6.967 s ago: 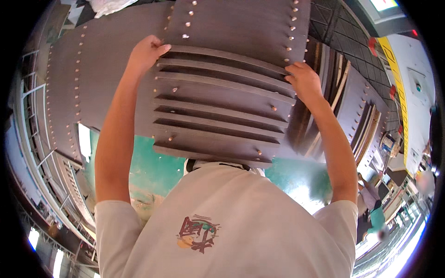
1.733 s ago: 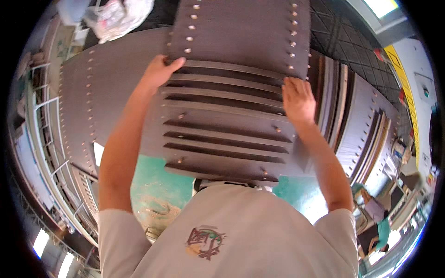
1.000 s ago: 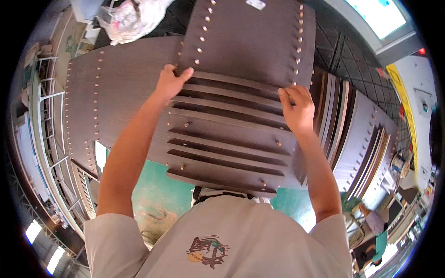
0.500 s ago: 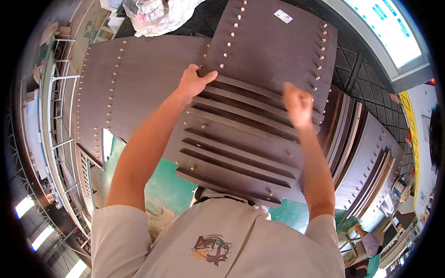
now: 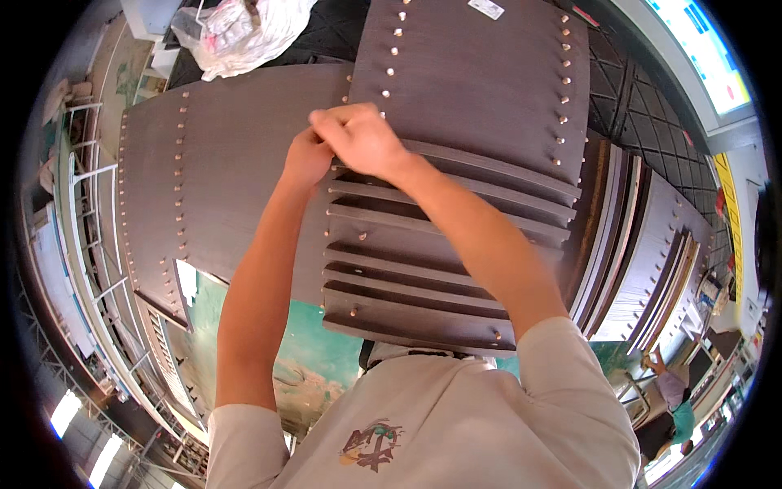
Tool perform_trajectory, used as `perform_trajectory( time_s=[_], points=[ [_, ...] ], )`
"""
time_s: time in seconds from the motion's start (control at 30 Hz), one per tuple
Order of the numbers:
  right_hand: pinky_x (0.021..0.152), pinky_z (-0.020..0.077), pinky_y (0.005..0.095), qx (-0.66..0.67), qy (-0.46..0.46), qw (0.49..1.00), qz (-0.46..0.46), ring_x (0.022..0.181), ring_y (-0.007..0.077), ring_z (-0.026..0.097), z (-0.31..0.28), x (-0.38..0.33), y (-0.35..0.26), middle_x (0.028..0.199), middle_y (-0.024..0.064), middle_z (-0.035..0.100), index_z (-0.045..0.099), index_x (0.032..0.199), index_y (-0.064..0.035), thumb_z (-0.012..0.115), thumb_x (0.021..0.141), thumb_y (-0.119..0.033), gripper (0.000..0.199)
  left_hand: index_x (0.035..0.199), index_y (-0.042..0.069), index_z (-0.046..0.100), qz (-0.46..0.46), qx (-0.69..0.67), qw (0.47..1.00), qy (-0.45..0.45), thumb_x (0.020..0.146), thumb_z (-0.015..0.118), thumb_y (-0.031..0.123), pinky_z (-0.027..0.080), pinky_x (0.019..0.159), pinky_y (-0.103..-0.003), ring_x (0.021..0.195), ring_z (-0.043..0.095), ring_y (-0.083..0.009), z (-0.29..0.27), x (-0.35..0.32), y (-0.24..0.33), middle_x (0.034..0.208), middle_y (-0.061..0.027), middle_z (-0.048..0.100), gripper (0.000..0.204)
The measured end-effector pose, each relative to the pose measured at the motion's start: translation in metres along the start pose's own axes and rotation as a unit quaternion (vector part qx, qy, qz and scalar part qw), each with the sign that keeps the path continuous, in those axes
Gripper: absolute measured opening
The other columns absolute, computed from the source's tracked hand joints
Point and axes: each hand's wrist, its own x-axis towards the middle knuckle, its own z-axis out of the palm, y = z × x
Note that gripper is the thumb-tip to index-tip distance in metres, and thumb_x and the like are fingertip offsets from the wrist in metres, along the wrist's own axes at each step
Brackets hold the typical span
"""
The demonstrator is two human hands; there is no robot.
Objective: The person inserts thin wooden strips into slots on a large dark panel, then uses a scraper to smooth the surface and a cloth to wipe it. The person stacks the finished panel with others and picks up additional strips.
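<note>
My two hands meet above the left end of a row of narrow brown strips (image 5: 489, 175). My right hand (image 5: 364, 140) is closed, crossing over to the left and partly covering my left hand (image 5: 306, 159). The left hand's fingers look curled together; what either hand holds is hidden. Under the strips lies a brown board (image 5: 423, 236) close to my waist. Beyond it, a larger brown panel (image 5: 481, 81) carries a line of small wooden dowels along each side and a white label (image 5: 486, 8). Another dowelled panel (image 5: 244, 179) spreads out to the left.
Stacked boards (image 5: 611, 236) stand on the right, with more dowelled panels past them. A white plastic bag (image 5: 248, 37) sits at the far left. A screen (image 5: 705, 53) is at the upper right. White metal racking (image 5: 94, 220) runs along the left; another person (image 5: 672, 395) is at lower right.
My right hand has swung left from over the strips' right side to my left hand. The left hand has shifted slightly left and down. The view has also moved a little.
</note>
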Motion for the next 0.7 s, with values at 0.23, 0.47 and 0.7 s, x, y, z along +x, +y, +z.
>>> perform_trajectory(
  time_s=[0.23,0.47,0.7],
  points=[
    [0.069,0.0549,0.044,-0.013,0.059,0.998,-0.022,0.076,0.0418,0.068,-0.015,-0.022,-0.009,0.086,0.0246,0.069,0.07,0.084,0.0005,0.053,0.103,-0.028,0.039,0.12,-0.003,0.069,0.019,-0.048,0.999,-0.014,0.103,0.065,0.024,0.048,0.08,-0.031,0.091,0.059,-0.0127,-0.01,0.016,-0.019,0.105,-0.0036,0.069,0.032],
    [0.056,0.0474,0.0328,-0.183,0.409,0.886,0.116,0.065,0.0115,0.055,-0.192,-0.218,-0.05,0.066,0.006,0.058,0.067,0.077,-0.0026,0.065,0.101,-0.016,0.028,0.117,0.004,0.069,-0.036,-0.002,0.999,0.006,0.1,0.07,0.045,0.041,0.072,-0.023,0.083,0.051,-0.0091,0.003,-0.005,0.003,0.099,0.0028,0.062,0.045],
    [0.084,0.0517,0.044,-0.602,0.31,0.696,0.239,0.098,0.0332,0.061,-0.274,-0.354,-0.03,0.102,0.0117,0.061,0.065,0.095,-0.0063,0.079,0.088,-0.028,0.026,0.135,0.003,0.062,-0.029,0.029,0.999,-0.03,0.101,0.067,0.05,0.043,0.092,-0.031,0.106,0.057,-0.0155,0.007,0.001,0.001,0.121,-0.0043,0.065,0.058]
  ],
)
